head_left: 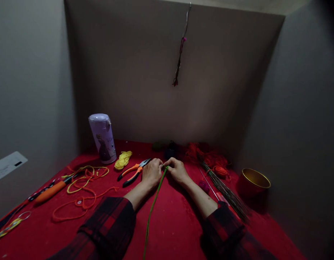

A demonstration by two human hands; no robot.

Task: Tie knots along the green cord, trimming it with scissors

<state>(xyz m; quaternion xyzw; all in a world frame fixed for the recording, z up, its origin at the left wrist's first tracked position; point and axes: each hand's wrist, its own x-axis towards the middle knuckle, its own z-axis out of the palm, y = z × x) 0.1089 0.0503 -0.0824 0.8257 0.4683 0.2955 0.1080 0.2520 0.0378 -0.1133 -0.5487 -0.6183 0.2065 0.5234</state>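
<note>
The left hand (152,172) and the right hand (177,169) meet fingertip to fingertip over the red table (177,224) — both pinching the far tip of a green stem (153,206), whose long axis runs back toward the person's body.

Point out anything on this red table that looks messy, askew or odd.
Orange and yellow cords sprawl in loose tangles left of the pliers. Both hands pinch the top of a green stem. Nothing looks spilled or broken.
</note>
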